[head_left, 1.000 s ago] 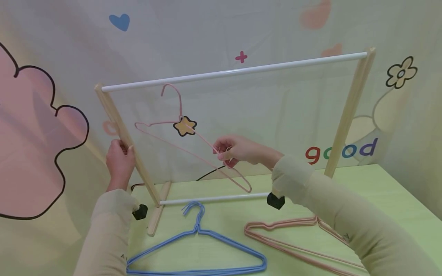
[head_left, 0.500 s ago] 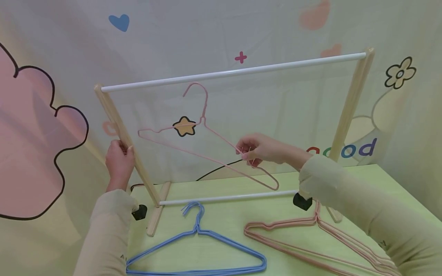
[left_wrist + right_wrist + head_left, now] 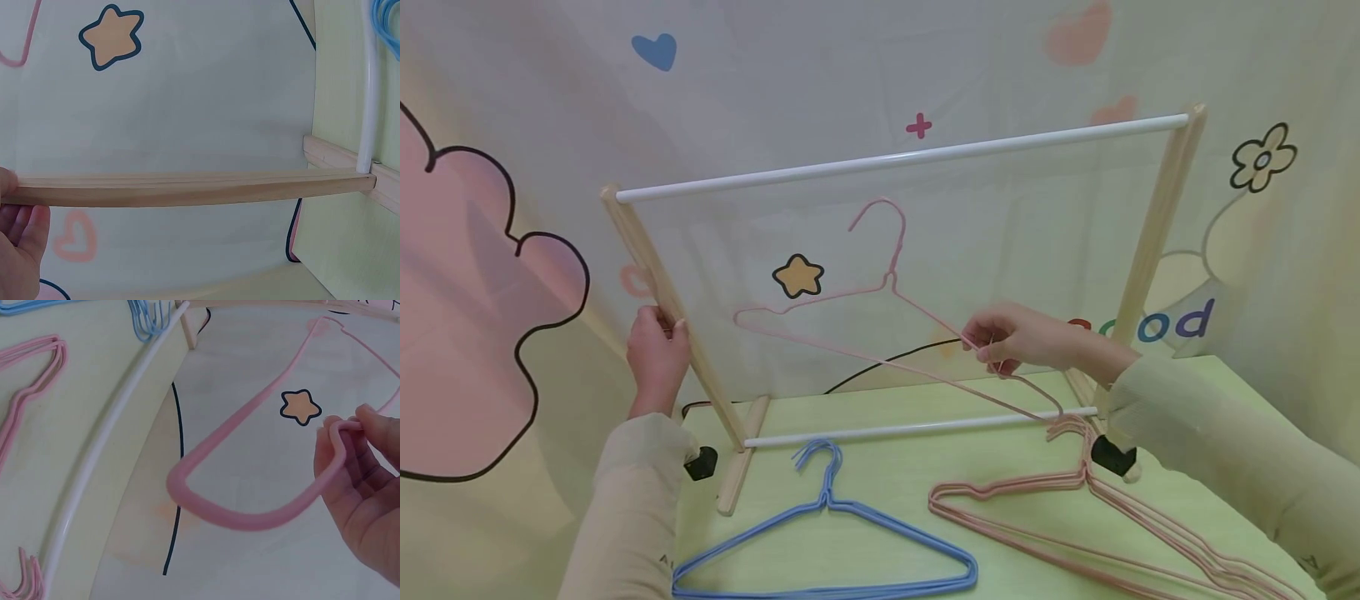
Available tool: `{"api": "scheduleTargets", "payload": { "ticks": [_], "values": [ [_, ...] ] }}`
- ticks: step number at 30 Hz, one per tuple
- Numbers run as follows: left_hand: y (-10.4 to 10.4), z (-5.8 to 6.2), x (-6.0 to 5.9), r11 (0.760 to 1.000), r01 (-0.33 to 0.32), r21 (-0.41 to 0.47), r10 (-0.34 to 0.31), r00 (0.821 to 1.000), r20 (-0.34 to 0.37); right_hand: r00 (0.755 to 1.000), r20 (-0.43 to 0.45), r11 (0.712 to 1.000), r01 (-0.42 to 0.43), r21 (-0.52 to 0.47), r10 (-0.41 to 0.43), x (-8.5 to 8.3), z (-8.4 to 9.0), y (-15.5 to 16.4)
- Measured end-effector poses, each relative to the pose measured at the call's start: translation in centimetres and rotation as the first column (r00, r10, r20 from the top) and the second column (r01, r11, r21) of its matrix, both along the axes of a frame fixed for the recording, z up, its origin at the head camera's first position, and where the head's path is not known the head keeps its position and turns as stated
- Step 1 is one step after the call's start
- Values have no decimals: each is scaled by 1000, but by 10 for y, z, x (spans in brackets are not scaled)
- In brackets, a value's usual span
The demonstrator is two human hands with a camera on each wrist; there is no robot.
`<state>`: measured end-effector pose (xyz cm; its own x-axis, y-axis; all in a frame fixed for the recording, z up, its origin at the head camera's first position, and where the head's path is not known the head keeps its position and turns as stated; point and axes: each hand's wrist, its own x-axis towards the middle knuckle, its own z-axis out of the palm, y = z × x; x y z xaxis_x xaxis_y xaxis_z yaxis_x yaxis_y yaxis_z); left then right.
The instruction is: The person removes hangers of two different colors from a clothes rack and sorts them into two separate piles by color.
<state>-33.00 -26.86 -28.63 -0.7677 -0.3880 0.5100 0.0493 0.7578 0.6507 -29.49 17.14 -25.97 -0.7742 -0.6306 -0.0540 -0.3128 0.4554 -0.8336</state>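
Note:
A pink clothes hanger [image 3: 891,283] is held in the air by my right hand [image 3: 1022,337], which pinches its right shoulder between thumb and fingers. Its hook points up and sits below the white top bar [image 3: 917,156] of the rack, apart from it. In the right wrist view the hanger's rounded end [image 3: 234,519] shows close to the camera. My left hand [image 3: 657,346] grips the rack's left wooden post [image 3: 662,287]. The left wrist view shows its thumb and fingers on either side of that wooden post [image 3: 187,190].
Several blue hangers [image 3: 827,500] lie stacked at the front of the light green table [image 3: 880,454]. Several pink hangers [image 3: 1086,479] lie to their right. A white lower bar [image 3: 917,428] joins the rack's feet. A printed cloth [image 3: 1000,67] hangs behind.
The right hand has carried the pink hanger to the right, and its hook has dropped from near the top bar to lower beneath it. The left hand stays on the post.

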Motion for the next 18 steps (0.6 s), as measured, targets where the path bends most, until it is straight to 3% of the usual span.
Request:
{"api": "scheduleTargets", "payload": {
  "ticks": [14, 18],
  "values": [
    [-1, 0, 0, 1000, 0, -6, 0, 1000, -16, 1000, -8, 999, 6, 44, -5, 7, -28, 41],
    [0, 0, 0, 1000, 0, -14, -1, 1000, -14, 999, 15, 997, 45, 66, -46, 10, -37, 52]
  ]
}}
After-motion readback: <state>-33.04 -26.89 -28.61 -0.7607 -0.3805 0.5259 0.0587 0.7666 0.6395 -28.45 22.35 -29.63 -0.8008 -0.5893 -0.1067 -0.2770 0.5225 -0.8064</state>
